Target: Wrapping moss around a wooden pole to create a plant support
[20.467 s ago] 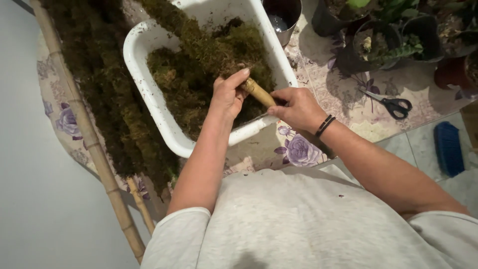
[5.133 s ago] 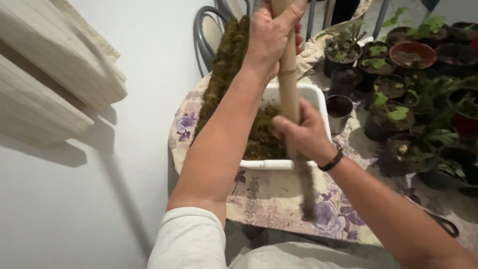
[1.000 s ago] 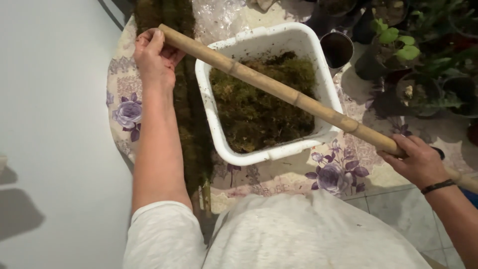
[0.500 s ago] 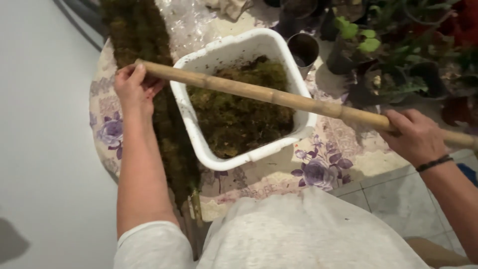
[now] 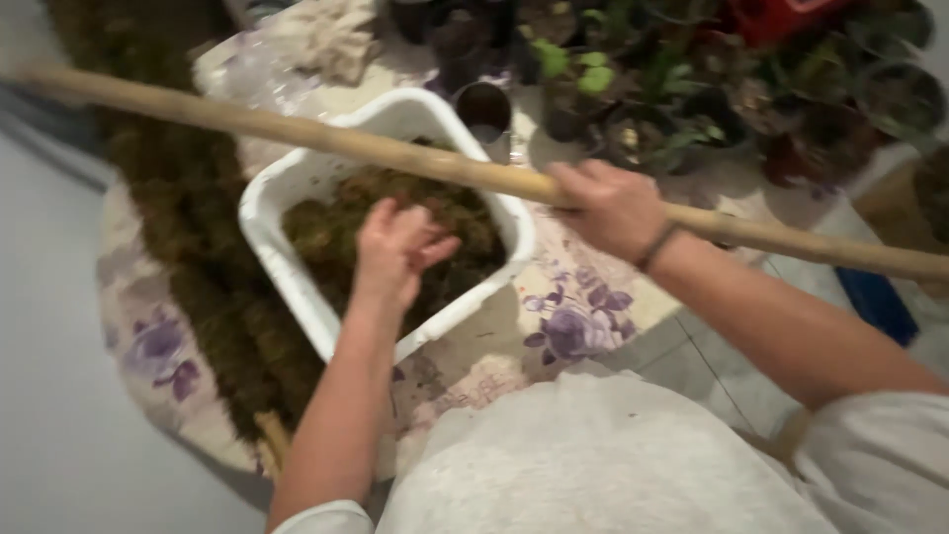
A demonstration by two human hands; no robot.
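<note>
Flowered cloth covers our counter, with a pale wall to its left and a crowd of potted plants along the far side.

Our right hand is clenched around a long bamboo pole, gripping it well toward the right of the stretch we can see. The pole's long axis runs almost level across the view, from the upper left, out over the wall side of the counter, down slightly to the lower right, where it passes beyond our right forearm. It hangs in the air above a white plastic tub and crosses the tub's far rim without resting on it, as far as we can tell.

Our left hand is off the pole. It hovers low over the tub with its fingers loosely curled, and the blur keeps us from telling whether it pinches any of the brown moss heaped inside. From this hand the pole lies just beyond and above, running crosswise, so the right hand alone carries it.

Further left, a long dark strip of moss lies down the counter beside the tub. A small dark pot stands just behind the tub's far corner.
</note>
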